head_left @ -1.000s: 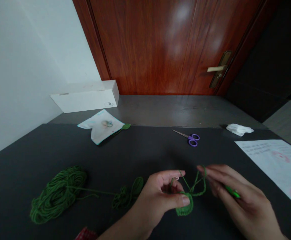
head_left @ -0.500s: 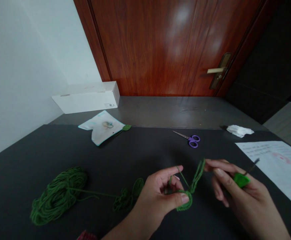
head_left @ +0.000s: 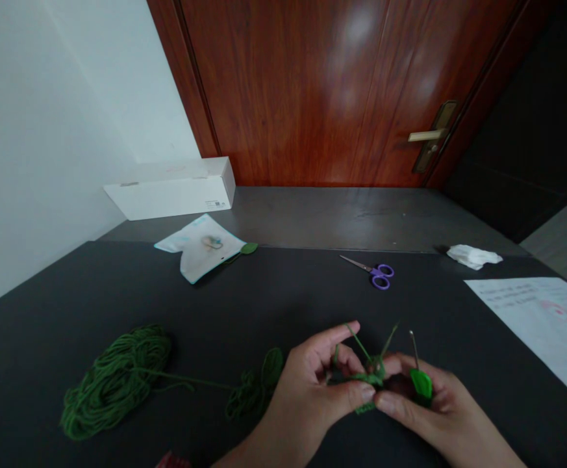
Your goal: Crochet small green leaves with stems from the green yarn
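My left hand (head_left: 315, 383) pinches a small green crochet piece (head_left: 367, 385) between thumb and fingers, with a strand of green yarn looped over the raised index finger. My right hand (head_left: 422, 406) is closed beside it, touching the same piece and gripping a crochet hook (head_left: 418, 374) by its green handle, the metal tip pointing up. The yarn runs left from my hands through a small tangle (head_left: 256, 383) to a loose skein of green yarn (head_left: 115, 380) on the black table (head_left: 273, 296).
Purple-handled scissors (head_left: 375, 272) lie beyond my hands. A white packet (head_left: 200, 247) with a green leaf shape and a white box (head_left: 176, 188) sit far left. Crumpled tissue (head_left: 474, 256) and a printed sheet (head_left: 543, 325) lie at the right. A wooden door stands behind.
My right hand drew a yarn loop up and to the right, then came back in beside my left hand on the crochet piece. The hook now points up.
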`<state>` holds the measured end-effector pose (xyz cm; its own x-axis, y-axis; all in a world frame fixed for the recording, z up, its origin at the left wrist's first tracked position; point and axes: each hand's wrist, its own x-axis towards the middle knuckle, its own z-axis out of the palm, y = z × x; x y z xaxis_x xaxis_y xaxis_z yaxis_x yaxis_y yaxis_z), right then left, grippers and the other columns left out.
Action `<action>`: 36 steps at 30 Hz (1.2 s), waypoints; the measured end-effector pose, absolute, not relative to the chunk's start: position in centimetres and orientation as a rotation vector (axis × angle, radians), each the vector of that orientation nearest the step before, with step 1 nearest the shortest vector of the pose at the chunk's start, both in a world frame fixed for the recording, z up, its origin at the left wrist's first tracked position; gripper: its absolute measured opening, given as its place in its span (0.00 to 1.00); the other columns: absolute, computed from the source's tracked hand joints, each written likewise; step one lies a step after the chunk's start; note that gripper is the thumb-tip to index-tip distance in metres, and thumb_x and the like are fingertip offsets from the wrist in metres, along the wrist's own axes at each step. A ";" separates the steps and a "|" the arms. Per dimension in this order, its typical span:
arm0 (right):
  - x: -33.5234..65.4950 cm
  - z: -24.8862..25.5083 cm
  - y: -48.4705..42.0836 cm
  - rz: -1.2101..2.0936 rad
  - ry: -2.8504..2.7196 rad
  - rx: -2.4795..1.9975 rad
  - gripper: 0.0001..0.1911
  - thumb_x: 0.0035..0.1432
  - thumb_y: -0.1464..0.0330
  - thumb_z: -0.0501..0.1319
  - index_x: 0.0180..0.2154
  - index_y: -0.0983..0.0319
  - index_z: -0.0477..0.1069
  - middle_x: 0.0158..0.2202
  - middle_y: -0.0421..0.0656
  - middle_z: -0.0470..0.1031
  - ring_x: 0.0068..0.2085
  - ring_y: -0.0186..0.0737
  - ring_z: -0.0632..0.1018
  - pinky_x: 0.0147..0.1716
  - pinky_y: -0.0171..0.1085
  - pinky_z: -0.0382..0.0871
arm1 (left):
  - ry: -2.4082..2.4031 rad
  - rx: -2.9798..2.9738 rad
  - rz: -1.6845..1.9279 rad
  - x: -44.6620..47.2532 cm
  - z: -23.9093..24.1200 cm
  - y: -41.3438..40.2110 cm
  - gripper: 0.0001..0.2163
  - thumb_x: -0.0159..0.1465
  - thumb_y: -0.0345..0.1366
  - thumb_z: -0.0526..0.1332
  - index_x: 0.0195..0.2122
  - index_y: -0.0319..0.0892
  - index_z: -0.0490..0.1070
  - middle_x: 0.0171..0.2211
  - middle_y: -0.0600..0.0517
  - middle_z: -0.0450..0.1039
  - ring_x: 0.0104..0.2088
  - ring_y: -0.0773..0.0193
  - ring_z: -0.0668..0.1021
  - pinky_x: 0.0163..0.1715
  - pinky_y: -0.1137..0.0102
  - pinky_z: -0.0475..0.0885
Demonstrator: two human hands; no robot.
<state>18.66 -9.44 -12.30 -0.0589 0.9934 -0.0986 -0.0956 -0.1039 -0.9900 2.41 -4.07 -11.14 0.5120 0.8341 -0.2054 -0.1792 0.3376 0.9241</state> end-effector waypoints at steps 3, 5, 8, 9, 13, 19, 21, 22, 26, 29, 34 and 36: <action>18.7 -12.9 -9.5 1.361 -1.102 -1.216 0.02 0.49 0.67 0.68 0.28 0.56 0.77 0.24 0.36 0.76 0.28 0.37 0.76 0.30 0.32 0.70 | 0.780 0.965 0.753 2.4 -10.9 -4.1 0.27 0.47 0.29 0.69 0.50 0.40 0.72 0.25 0.55 0.71 0.27 0.68 0.71 0.29 0.71 0.63; 18.8 -13.0 -9.5 1.321 -1.135 -1.260 0.01 0.50 0.67 0.68 0.28 0.56 0.77 0.24 0.36 0.75 0.27 0.36 0.75 0.29 0.32 0.69 | 0.785 0.918 0.804 2.4 -10.7 -4.0 0.22 0.49 0.32 0.69 0.47 0.40 0.74 0.25 0.54 0.72 0.27 0.67 0.72 0.31 0.70 0.64; 18.7 -12.7 -9.5 1.246 -1.215 -1.291 0.03 0.51 0.66 0.66 0.27 0.57 0.76 0.26 0.37 0.73 0.28 0.36 0.73 0.29 0.32 0.67 | 0.834 0.839 0.909 2.4 -10.4 -3.9 0.14 0.53 0.34 0.67 0.41 0.40 0.77 0.28 0.51 0.76 0.29 0.66 0.73 0.35 0.69 0.66; 18.7 -12.6 -9.5 1.244 -1.231 -1.288 0.04 0.51 0.65 0.66 0.26 0.57 0.76 0.26 0.37 0.72 0.29 0.37 0.73 0.29 0.32 0.67 | 0.847 0.805 0.936 2.4 -10.3 -3.8 0.12 0.53 0.34 0.67 0.39 0.39 0.78 0.29 0.50 0.77 0.29 0.67 0.73 0.36 0.69 0.66; 18.3 -12.3 -9.8 1.379 -1.064 -1.259 0.07 0.52 0.62 0.66 0.27 0.58 0.74 0.24 0.37 0.69 0.28 0.36 0.70 0.30 0.32 0.67 | 0.802 0.672 0.950 2.2 -10.1 -3.6 0.05 0.54 0.30 0.67 0.32 0.38 0.79 0.28 0.49 0.79 0.26 0.69 0.73 0.30 0.72 0.65; 18.0 -13.5 -9.6 1.534 -0.879 -1.081 0.16 0.47 0.61 0.70 0.39 0.56 0.73 0.31 0.40 0.73 0.30 0.37 0.73 0.28 0.33 0.69 | 0.741 0.577 0.920 2.1 -10.0 -3.4 0.02 0.55 0.29 0.65 0.30 0.38 0.77 0.28 0.49 0.79 0.26 0.69 0.75 0.27 0.74 0.65; 18.1 -13.9 -9.4 1.510 -0.916 -1.101 0.25 0.44 0.62 0.71 0.46 0.54 0.71 0.33 0.41 0.75 0.32 0.39 0.74 0.29 0.34 0.70 | 0.736 0.578 0.921 2.0 -9.8 -3.4 0.02 0.56 0.30 0.65 0.30 0.38 0.77 0.29 0.49 0.79 0.27 0.69 0.75 0.28 0.73 0.66; 18.2 -14.0 -9.4 1.500 -0.928 -1.118 0.28 0.44 0.62 0.71 0.48 0.54 0.70 0.32 0.41 0.75 0.32 0.40 0.75 0.30 0.35 0.70 | 0.728 0.580 0.919 2.0 -9.8 -3.4 0.02 0.56 0.30 0.65 0.30 0.38 0.77 0.29 0.49 0.79 0.27 0.68 0.76 0.28 0.73 0.66; 18.5 -14.2 -9.4 1.492 -0.911 -1.164 0.25 0.44 0.63 0.72 0.47 0.56 0.73 0.32 0.42 0.78 0.36 0.42 0.77 0.35 0.37 0.71 | 0.723 0.599 0.939 1.9 -9.6 -3.3 0.02 0.57 0.29 0.64 0.30 0.37 0.77 0.29 0.49 0.78 0.27 0.69 0.75 0.28 0.74 0.66; 18.7 -14.0 -9.4 1.500 -0.852 -1.147 0.22 0.44 0.65 0.72 0.44 0.56 0.76 0.32 0.41 0.79 0.34 0.39 0.78 0.35 0.35 0.71 | 0.743 0.614 0.978 1.8 -9.6 -3.1 0.02 0.57 0.28 0.63 0.30 0.37 0.76 0.28 0.49 0.78 0.26 0.70 0.75 0.29 0.75 0.66; 18.7 -13.6 -9.3 1.482 -0.834 -1.098 0.22 0.46 0.69 0.72 0.45 0.53 0.75 0.26 0.35 0.77 0.27 0.31 0.76 0.29 0.28 0.69 | 0.765 0.657 1.032 1.5 -9.5 -3.1 0.03 0.58 0.28 0.63 0.31 0.37 0.76 0.28 0.50 0.78 0.26 0.71 0.74 0.30 0.75 0.67; 18.6 -13.5 -9.3 1.474 -0.856 -1.119 0.21 0.46 0.68 0.71 0.45 0.54 0.75 0.28 0.37 0.78 0.29 0.34 0.76 0.30 0.30 0.70 | 0.772 0.672 1.054 1.4 -9.4 -3.2 0.03 0.58 0.27 0.63 0.31 0.38 0.77 0.28 0.51 0.78 0.26 0.72 0.74 0.30 0.75 0.67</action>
<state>18.65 -9.34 -13.48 -0.0146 0.9794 -0.2013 -0.3109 -0.1958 -0.9301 1.40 -3.17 -9.36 0.2892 0.9298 -0.2279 -0.4981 0.3494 0.7936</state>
